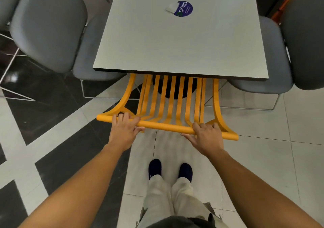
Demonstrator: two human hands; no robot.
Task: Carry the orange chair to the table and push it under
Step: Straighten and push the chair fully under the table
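The orange chair (pixel 171 103) stands in front of me with its slatted backrest showing and its seat hidden beneath the grey square table (pixel 175 41). My left hand (pixel 123 131) grips the left part of the top rail, fingers curled over it. My right hand (pixel 206 137) holds the right part of the same rail, thumb stretched out under it. The table's near edge lies over the upper ends of the slats. The table's black round base shows dark behind the slats.
A grey padded chair (pixel 50 26) stands at the table's left side and another grey chair (pixel 273 55) at its right. A round blue sticker (pixel 184 8) lies on the tabletop. My feet in dark shoes (pixel 169 170) stand on light floor tiles behind the chair.
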